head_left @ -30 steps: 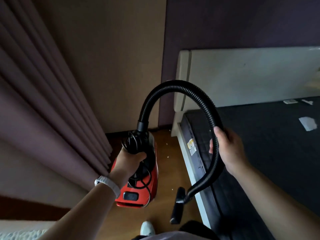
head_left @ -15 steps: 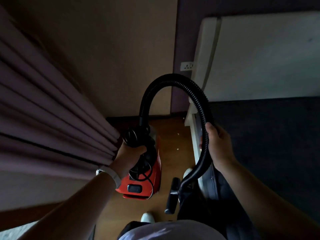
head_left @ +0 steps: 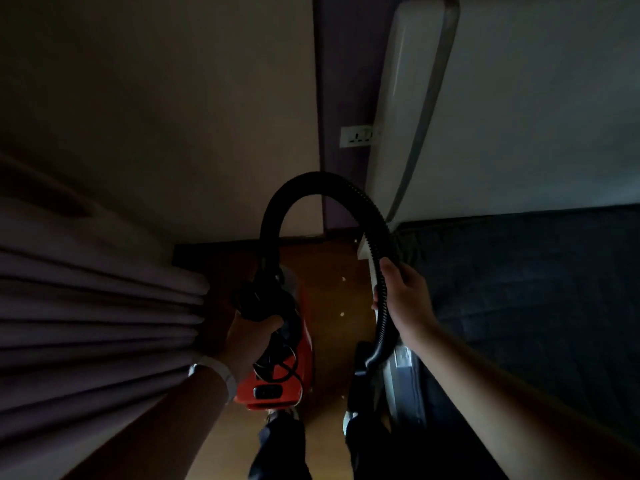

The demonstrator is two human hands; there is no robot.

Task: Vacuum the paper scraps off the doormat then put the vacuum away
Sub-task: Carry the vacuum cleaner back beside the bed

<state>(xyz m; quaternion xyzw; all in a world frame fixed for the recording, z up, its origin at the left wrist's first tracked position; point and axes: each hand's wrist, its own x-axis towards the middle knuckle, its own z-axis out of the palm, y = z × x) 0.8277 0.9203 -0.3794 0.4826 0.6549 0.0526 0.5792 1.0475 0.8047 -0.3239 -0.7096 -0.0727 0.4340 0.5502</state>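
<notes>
A red canister vacuum (head_left: 277, 386) hangs above the wooden floor, carried by its black top handle, which my left hand (head_left: 251, 336) grips. Its black ribbed hose (head_left: 322, 183) arches up and over to the right, where my right hand (head_left: 403, 299) holds it. Below that hand the hose ends in a dark nozzle (head_left: 360, 372) near the bed's edge. A black cord is bundled on top of the vacuum. No doormat is in view.
Pleated curtains (head_left: 97, 323) fill the left side. A bed with a dark mattress (head_left: 536, 289) and a pale headboard (head_left: 519, 98) takes up the right. A wall socket (head_left: 356, 136) sits by the headboard. The narrow wooden floor strip (head_left: 332, 271) carries small white specks.
I have walked forward into the gap between curtain and bed, carrying the vacuum and hose. The wall and socket are closer, and the scene is darker. Both grips are unchanged.
</notes>
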